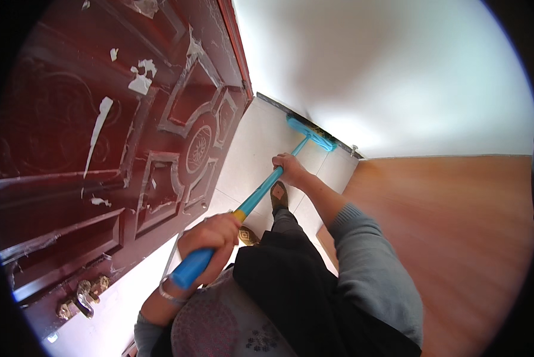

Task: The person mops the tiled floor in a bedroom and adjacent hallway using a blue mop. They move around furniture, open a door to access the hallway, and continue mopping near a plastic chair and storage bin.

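My left hand (213,238) grips the thick blue end of a broom handle (261,192), near its yellow band, and a bracelet circles that wrist. Further down the pole, my right hand (290,169) is closed around the light blue shaft. The light blue broom head (310,133) rests on the tiled floor (253,149), against the dark baseboard (285,108) under the white wall. Its bristles are mostly hidden.
A dark red panelled door (160,134) with peeling film and a metal handle (86,299) stands at left. A wood-coloured panel (427,214) fills the right. A small metal door stop (353,151) sits by the baseboard. My patterned shoes (279,193) are below.
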{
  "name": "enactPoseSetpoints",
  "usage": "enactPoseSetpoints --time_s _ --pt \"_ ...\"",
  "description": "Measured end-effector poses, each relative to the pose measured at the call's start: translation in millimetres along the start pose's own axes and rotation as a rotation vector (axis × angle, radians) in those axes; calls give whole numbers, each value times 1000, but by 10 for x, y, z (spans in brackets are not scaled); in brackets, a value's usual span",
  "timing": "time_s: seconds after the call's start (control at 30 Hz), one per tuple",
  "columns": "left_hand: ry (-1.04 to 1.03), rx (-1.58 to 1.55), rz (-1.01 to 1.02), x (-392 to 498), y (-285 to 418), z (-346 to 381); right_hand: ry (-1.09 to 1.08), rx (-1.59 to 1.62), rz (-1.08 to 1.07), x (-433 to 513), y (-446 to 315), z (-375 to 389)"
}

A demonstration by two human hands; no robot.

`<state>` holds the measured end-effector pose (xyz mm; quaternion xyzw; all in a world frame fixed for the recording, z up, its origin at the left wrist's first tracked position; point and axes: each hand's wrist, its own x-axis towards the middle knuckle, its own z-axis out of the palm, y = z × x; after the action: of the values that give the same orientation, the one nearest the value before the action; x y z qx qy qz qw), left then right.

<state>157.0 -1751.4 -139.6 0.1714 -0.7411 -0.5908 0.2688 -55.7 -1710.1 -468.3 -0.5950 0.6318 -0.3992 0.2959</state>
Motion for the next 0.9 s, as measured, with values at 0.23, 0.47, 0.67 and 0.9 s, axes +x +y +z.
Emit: enactPoseSetpoints --time_s 0.23,0.47,0.67,0.9 --pt "6 -17 88 -723 604 -101 -207 182 -98 -508 -842 732" --pt "-172 -19 291 -1580 629 -78 72 23 -102 -1084 -1176 687" --pt "-62 -3 222 -2268 166 166 -50 -163 78 -1586 -761 1166" --pt "-20 -37 173 -2435 1147 -53 -322 113 -91 -1822 -1933 1650"
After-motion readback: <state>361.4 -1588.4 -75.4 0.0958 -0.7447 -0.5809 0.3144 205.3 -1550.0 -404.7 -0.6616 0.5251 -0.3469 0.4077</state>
